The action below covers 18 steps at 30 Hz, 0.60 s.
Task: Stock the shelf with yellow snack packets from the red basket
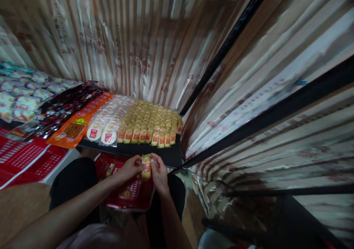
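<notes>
Hands, left hand and right hand, pinch one yellow snack packet together. Keeping it upright and square to the packet rows should help.

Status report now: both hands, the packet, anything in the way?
Left hand and right hand both grip one yellow packet. Packet above red bag. Nothing blocking; shelf rows just ahead.

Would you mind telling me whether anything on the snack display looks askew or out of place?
Nothing stands out. The yellow packets lie in tidy rows on the black tray beside the white packets. Both hands, left hand and right hand, hold one yellow packet.
</notes>
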### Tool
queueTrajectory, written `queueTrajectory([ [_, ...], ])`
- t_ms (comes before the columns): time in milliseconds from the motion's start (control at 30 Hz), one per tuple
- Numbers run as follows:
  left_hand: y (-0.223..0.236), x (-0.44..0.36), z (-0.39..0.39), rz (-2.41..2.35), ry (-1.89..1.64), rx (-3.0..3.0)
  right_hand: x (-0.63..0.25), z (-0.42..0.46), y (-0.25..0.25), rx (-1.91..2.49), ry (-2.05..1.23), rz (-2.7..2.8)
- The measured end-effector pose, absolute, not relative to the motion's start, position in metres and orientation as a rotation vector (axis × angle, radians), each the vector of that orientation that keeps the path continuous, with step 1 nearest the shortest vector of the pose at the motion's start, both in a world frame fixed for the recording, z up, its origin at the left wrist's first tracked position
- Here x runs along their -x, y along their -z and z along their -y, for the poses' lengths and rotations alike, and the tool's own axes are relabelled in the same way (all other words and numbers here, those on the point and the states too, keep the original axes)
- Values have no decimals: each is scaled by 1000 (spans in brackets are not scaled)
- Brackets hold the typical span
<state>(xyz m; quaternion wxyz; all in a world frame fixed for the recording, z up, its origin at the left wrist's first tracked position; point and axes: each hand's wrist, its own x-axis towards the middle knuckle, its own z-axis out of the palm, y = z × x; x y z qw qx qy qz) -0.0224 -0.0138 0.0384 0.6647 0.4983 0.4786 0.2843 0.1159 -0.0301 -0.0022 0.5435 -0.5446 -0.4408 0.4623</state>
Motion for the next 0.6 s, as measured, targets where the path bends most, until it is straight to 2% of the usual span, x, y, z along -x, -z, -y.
queueTrajectory([
  [200,-47,-2,-20,-1140,-804,-1263,-145,15,10,1530,-542,991],
  [300,-59,-15,-38,-1237,-891,-1393,-162,-4,9,1612,-373,1050],
  [600,-87,-76,-94,-1249,-932,-1750,-183,-58,16,1826,-352,1180],
])
